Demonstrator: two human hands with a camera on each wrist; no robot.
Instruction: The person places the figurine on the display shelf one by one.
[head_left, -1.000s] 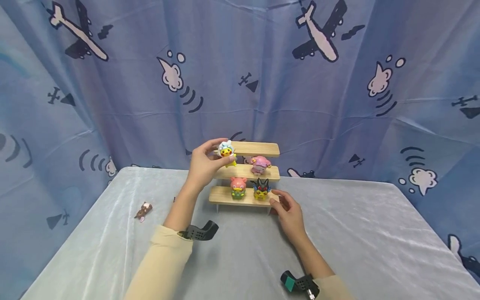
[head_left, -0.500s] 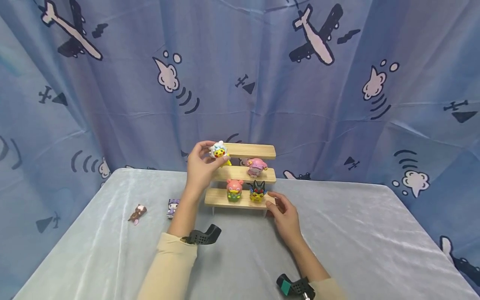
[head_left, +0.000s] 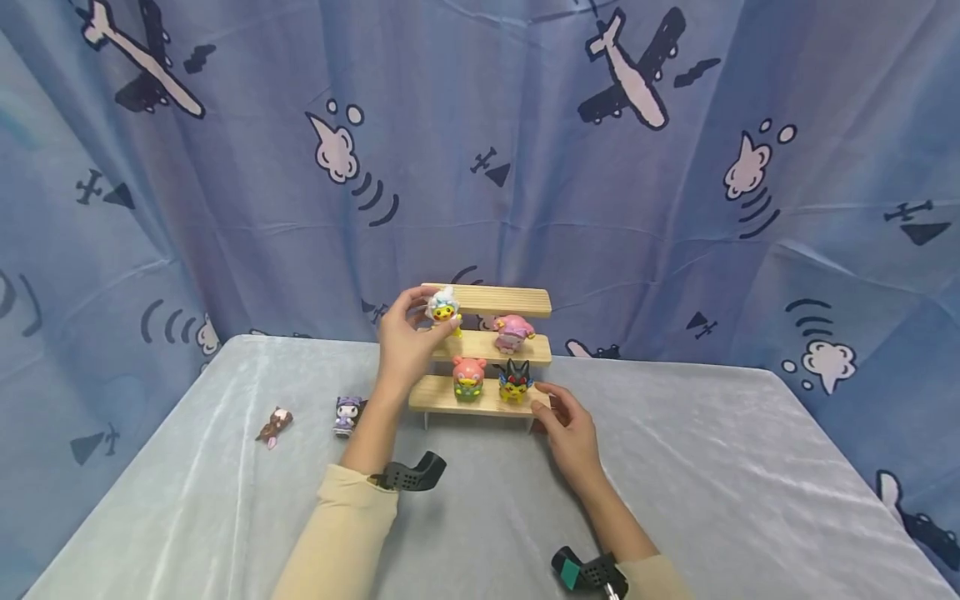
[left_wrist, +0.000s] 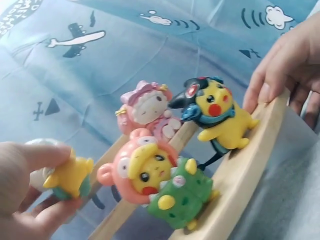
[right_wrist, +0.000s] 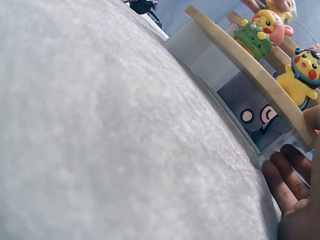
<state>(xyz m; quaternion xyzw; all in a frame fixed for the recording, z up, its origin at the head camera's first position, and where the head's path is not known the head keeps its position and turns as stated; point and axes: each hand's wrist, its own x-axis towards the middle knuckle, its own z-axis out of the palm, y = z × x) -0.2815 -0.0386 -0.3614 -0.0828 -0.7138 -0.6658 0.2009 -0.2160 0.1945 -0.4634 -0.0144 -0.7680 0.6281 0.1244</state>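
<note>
My left hand point(head_left: 405, 346) pinches a yellow Pikachu figurine point(head_left: 444, 310) in a white hood, between thumb and fingers, at the left end of the middle tier. In the left wrist view the figurine's white hood is partly behind the thumb. The three-tier wooden display stand point(head_left: 432, 393) has clear legs. My right hand point(head_left: 573, 435) grips the right end of its bottom tier, fingers beside the leg. On that tier stand a pink-hooded figurine point(head_left: 468, 380) in green and a black-hooded Pikachu figurine point(head_left: 515, 381). A pink figurine point(head_left: 513, 332) occupies the middle tier's right part.
A brown figurine point(head_left: 274, 427) lies on the pale cloth-covered table point(head_left: 697, 483) at the left. Closer to the left forearm stands a purple and white figurine point(head_left: 347, 415), partly hidden by the arm. Behind everything hangs a blue printed curtain point(head_left: 420, 125).
The view shifted slightly at first. My left hand has moved a little left, then slightly back right, with the Pikachu figurine. The purple figurine came out from behind the forearm. My right hand keeps its grip.
</note>
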